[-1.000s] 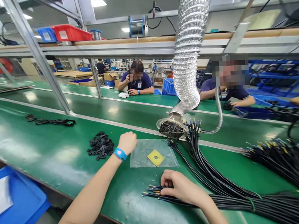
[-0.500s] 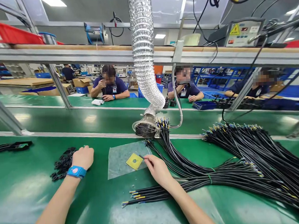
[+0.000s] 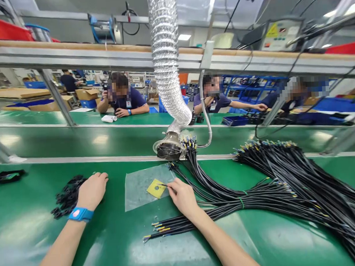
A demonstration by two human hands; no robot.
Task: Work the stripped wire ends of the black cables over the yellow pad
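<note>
My left hand (image 3: pixel 92 190), with a blue wrist strap (image 3: pixel 81 214), rests beside a pile of small black plastic parts (image 3: pixel 68 192). Its fingers are curled and pressed together, and whatever may be under them is hidden. My right hand (image 3: pixel 182 195) pinches a thin black stick-like piece (image 3: pixel 165 185) between thumb and fingers. That piece's tip points left, over a yellow square pad (image 3: pixel 154 189) with a hole in its middle. The pad lies on a clear plastic sheet (image 3: pixel 134 191). Black cables (image 3: pixel 181 227) with stripped, coloured wire ends lie below and right of my right hand.
A round fan inlet (image 3: pixel 170 149) on a silver flexible duct (image 3: pixel 170 62) hangs behind the pad. A large cable bundle (image 3: pixel 284 163) covers the bench's right side. A metal shelf rail (image 3: pixel 103 57) crosses above. Several people sit across the bench.
The view has shifted slightly. The thin black piece in my right hand now reaches further left over the yellow pad. My left hand stays by the black parts. A co-worker across has stretched out an arm.
</note>
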